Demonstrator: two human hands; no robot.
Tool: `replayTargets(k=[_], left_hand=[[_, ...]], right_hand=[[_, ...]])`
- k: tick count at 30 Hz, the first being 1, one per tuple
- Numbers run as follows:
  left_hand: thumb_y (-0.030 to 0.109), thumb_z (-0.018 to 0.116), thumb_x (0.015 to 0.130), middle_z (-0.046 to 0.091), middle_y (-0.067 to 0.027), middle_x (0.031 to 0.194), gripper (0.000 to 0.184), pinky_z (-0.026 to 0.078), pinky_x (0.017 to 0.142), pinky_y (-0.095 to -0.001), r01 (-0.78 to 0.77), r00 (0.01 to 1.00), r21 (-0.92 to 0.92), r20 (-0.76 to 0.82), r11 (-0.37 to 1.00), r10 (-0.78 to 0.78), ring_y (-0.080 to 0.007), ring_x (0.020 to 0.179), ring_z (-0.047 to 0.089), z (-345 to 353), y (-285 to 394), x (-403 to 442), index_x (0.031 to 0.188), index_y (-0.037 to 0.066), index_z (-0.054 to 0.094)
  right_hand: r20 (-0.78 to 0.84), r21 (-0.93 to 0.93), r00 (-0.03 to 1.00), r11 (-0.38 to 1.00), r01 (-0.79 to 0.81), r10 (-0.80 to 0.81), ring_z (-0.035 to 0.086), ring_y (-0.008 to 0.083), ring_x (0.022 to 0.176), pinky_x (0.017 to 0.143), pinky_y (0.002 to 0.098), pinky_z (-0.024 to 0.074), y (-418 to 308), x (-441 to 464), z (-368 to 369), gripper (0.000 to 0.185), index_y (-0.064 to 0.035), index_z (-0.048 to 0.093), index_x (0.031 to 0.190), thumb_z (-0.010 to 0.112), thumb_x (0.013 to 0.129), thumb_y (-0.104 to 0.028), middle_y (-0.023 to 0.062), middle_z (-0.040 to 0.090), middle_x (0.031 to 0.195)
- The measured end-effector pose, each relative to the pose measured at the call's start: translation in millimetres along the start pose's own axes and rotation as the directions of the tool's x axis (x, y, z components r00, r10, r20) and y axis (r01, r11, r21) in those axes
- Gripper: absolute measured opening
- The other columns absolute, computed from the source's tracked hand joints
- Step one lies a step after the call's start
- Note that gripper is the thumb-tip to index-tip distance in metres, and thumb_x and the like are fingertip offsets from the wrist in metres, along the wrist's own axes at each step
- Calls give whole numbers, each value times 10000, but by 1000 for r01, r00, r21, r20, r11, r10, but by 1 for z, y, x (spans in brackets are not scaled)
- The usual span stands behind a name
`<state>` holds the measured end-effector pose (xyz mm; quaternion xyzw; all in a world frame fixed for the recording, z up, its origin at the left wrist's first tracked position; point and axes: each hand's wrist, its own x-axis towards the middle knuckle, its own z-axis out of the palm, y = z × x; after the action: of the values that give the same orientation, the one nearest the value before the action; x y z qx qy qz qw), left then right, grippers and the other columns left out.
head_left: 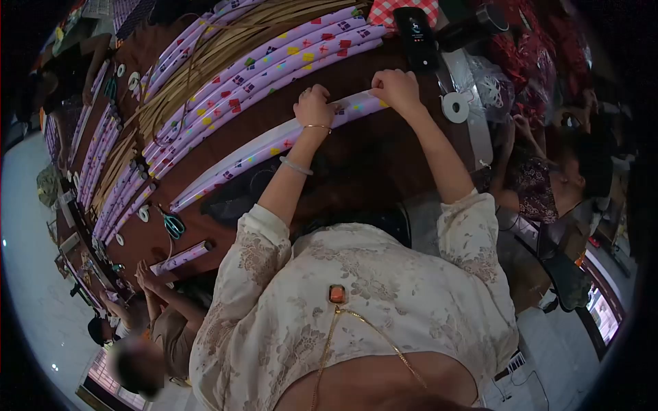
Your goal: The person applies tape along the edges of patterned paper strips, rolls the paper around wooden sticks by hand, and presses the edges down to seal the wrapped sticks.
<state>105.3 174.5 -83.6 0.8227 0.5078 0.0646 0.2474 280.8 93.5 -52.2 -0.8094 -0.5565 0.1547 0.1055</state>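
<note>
Left hand (pixel 314 107), right hand (pixel 397 90) are curling at patterned tube (pixel 356 106); pinching, I cannot tell | more tubes (pixel 295 52) are crowding 11 o'clock | tape roll (pixel 447 107) is lying at 2

Long, narrow, glossy lilac paper roll (pixel 271 151), printed with small red, yellow and dark-purple motifs. Plain whitish band along far edge of left stretch. Lies slantwise, slightly bowed, over brown counter (pixel 253 120); left end tapered, nearer body; right end farther off, at right hand (pixel 397 89). Left hand (pixel 314 107) at far edge, partway along.
</note>
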Motion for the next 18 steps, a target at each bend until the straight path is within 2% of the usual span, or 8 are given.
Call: replayTargets(k=[4, 7, 9, 11, 13, 15, 16, 18], left_hand=[[240, 756, 537, 559, -13, 843, 307, 425, 680, -380, 108, 992, -3, 63, 994, -107, -213, 869, 545, 0, -1, 0, 741, 163, 540], [232, 761, 535, 558, -15, 849, 308, 426, 680, -384, 110, 993, -28, 40, 993, -109, -214, 879, 541, 0, -1, -2, 735, 164, 537], [230, 763, 533, 558, -14, 843, 310, 427, 677, -386, 99, 995, -44, 15, 994, -98, -213, 878, 541, 3, -1, -2, 733, 165, 536], [233, 765, 527, 557, -13, 839, 315, 427, 674, -386, 109, 994, -25, 30, 994, -109, -212, 881, 540, 4, -2, 0, 732, 164, 535], [232, 764, 525, 557, -11, 838, 315, 427, 671, -386, 89, 996, -34, 3, 995, -89, -211, 879, 540, 4, -2, -1, 731, 164, 535], [231, 763, 524, 557, -10, 837, 315, 426, 669, -387, 77, 997, -39, -27, 996, -78, -210, 876, 540, 3, -2, -2, 730, 164, 534], [235, 764, 523, 558, -9, 842, 317, 425, 672, -387, 69, 997, -15, -28, 998, -69, -208, 877, 540, 5, -2, -1, 732, 163, 536], [239, 764, 522, 559, -8, 847, 319, 424, 674, -388, 54, 998, 16, -24, 998, -53, -207, 877, 541, 6, -4, -3, 734, 161, 538]], right_hand=[[22, -92, 999, 994, 51, -49, 545, 202, 715, 676, 382, 352, 1, 8, 8, 100, -144, 585, 649, 655, 643, -215, -6, 579, 668], [26, -240, 999, 970, -29, 37, 510, 214, 745, 725, 367, 305, 22, 12, -4, 80, -139, 599, 649, 674, 646, -167, 17, 564, 643], [57, -227, 995, 972, -64, 79, 513, 217, 735, 714, 368, 311, 41, 14, -11, 96, -131, 601, 657, 677, 666, -189, 29, 559, 633], [53, -147, 998, 989, -15, 23, 528, 229, 720, 699, 374, 320, 49, 11, -15, 109, -129, 607, 668, 679, 671, -210, 32, 563, 633], [36, -195, 999, 981, -10, 17, 548, 228, 714, 690, 379, 329, 48, 10, -18, 113, -130, 611, 676, 682, 672, -217, 28, 581, 652], [30, -92, 991, 988, -126, 129, 579, 194, 730, 663, 355, 348, 40, 12, -21, 143, -143, 616, 703, 669, 655, -268, 4, 610, 692], [31, -90, 992, 988, -122, 125, 579, 194, 730, 663, 355, 348, 33, 15, -19, 143, -143, 616, 703, 669, 655, -268, 4, 610, 692], [202, 59, 977, 995, -83, 69, 564, 204, 709, 687, 367, 334, 19, 18, -15, 136, -160, 620, 668, 704, 629, -260, 1, 607, 696]])
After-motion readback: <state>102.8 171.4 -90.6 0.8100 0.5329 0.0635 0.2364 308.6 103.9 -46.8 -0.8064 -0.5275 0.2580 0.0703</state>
